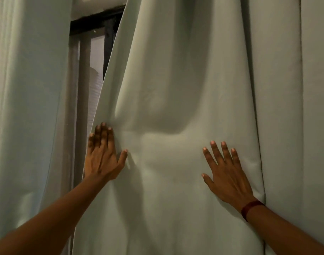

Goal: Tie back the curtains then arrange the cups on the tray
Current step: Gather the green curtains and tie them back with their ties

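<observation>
The pale grey-green curtain panel (176, 80) hangs in soft folds, creased between two flat palms. The left hand (102, 157) presses its edge beside the dark-framed window (91, 61), fingers straight, grasping nothing. The right hand (225, 173), fingers spread, presses mid-panel. A second panel (28, 107) hangs left of the window.
</observation>
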